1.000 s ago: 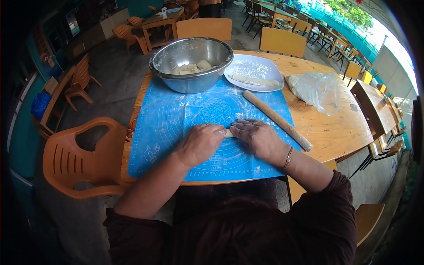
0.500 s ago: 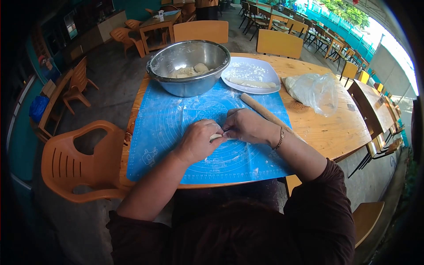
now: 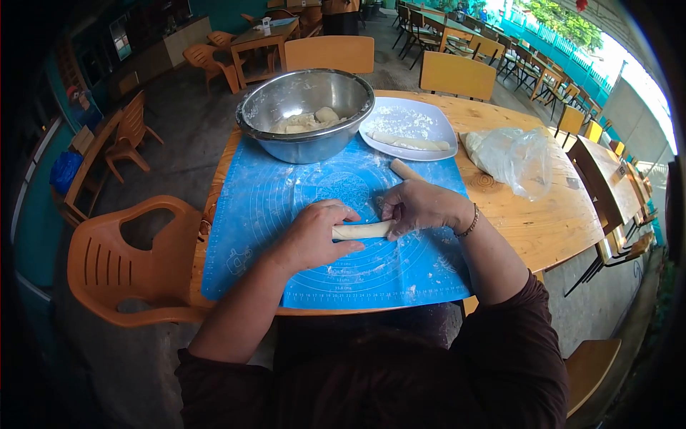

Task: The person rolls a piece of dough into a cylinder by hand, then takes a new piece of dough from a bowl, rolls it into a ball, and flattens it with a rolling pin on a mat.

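Note:
A short pale dough roll (image 3: 362,231) lies crosswise over the blue baking mat (image 3: 250,207). My left hand (image 3: 314,232) holds its left end, with the thumb in front and the fingers behind. At the other end, my right hand (image 3: 427,207) pinches the dough between thumb and curled fingers. A wooden rolling pin (image 3: 404,169) lies on the mat beyond my right hand, which hides most of it. Further back stands a steel bowl (image 3: 307,149) with dough pieces (image 3: 309,123) inside. Beside it, a white plate (image 3: 444,129) carries flour and a longer dough roll (image 3: 409,143).
A clear plastic bag (image 3: 511,161) with something pale inside rests on the right of the wooden table (image 3: 550,225). An orange plastic chair (image 3: 132,261) stands close at the left. Yellow chair backs (image 3: 457,75) line the far side. A person (image 3: 341,16) stands in the background.
My hands have moved apart, and more of the dough roll shows between them. My right hand has shifted right and now covers more of the rolling pin. The view has tilted slightly.

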{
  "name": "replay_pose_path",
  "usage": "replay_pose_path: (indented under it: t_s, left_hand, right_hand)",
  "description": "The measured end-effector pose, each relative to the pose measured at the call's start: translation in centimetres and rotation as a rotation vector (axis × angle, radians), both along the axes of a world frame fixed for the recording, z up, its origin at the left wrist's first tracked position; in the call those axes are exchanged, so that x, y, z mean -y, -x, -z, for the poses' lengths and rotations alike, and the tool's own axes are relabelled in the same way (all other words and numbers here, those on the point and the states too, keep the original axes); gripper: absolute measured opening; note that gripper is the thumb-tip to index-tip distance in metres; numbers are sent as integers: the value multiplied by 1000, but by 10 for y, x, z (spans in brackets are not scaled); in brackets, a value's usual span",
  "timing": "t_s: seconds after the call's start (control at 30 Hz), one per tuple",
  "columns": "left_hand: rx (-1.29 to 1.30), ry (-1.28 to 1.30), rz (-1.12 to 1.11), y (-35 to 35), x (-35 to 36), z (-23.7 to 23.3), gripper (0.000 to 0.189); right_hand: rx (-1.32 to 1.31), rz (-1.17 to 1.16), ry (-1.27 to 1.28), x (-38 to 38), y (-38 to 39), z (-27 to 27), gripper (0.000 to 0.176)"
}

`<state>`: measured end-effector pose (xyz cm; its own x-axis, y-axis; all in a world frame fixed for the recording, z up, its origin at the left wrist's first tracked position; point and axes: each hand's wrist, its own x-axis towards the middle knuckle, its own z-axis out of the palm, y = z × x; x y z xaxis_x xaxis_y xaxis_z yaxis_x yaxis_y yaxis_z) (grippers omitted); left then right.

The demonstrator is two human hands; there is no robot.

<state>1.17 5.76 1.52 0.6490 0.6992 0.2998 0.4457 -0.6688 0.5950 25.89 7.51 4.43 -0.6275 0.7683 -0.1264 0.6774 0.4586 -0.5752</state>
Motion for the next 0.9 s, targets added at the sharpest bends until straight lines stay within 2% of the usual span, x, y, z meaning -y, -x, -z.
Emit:
replay_pose_path:
  t_s: [0.07,0.13,0.2,0.3,0.47,0.57,0.6,0.67,0.7,0.77,0.83,0.9]
  left_hand:
    - [65,38,-44,-5,0,1,28]
    - [58,-25,2,-6,-7,10,27]
    - [54,-87,47,-7,-9,11,26]
    - [17,-68,-3,-5,-2,3,22]
    - [-76,-28,-46,12,-2,-4,23]
    - [-120,29,-112,25,4,-18,26]
    - [-121,32,-116,26,4,-18,26]
    - [22,49,-167,26,7,-16,24]
    - [23,53,-173,26,7,-18,24]
    - [-151,131,-122,27,4,-25,23]
    - [-179,171,-166,30,3,-28,24]
    - [-209,210,-209,33,2,-27,25]
  right_hand:
    - [-89,6,-5,2,3,4,31]
    - [-240,-2,-255,5,16,12,24]
    - [-199,-31,-235,5,20,20,23]
    - [-162,-74,-208,11,20,15,20]
    - [32,2,-119,15,16,-3,21]
    - [159,22,-221,21,22,-12,25]
    - [158,17,-218,21,25,-7,25]
    - [-164,3,-405,25,34,12,35]
    - [-164,-3,-400,27,40,19,35]
    - [-250,-183,-593,32,53,30,40]
    - [-240,-165,-574,37,57,36,40]
    - [-95,-150,-563,35,52,32,35]
